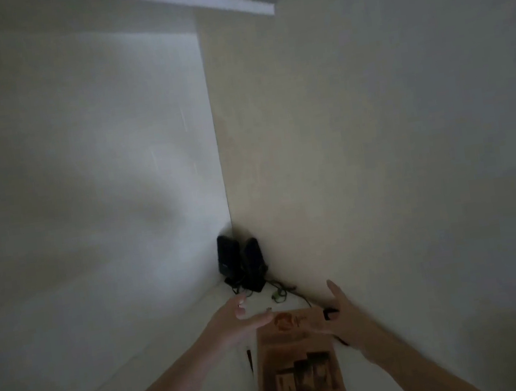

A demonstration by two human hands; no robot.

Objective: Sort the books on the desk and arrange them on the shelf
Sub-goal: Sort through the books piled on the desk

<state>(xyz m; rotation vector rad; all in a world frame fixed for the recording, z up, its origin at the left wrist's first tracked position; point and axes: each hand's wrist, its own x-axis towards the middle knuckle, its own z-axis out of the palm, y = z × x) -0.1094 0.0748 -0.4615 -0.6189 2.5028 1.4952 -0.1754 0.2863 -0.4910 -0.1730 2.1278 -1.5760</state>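
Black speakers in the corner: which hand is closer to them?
Left. The left hand is right in front of the black speakers, its fingertips nearly at their base. The right hand is farther away, off to their right.

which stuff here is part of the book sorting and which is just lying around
For the job:
- brown book, lying flat
- shelf high on the wall
- left hand and right hand, open at the book's far end

Just lying about:
- two black speakers in the corner
- cables beside them
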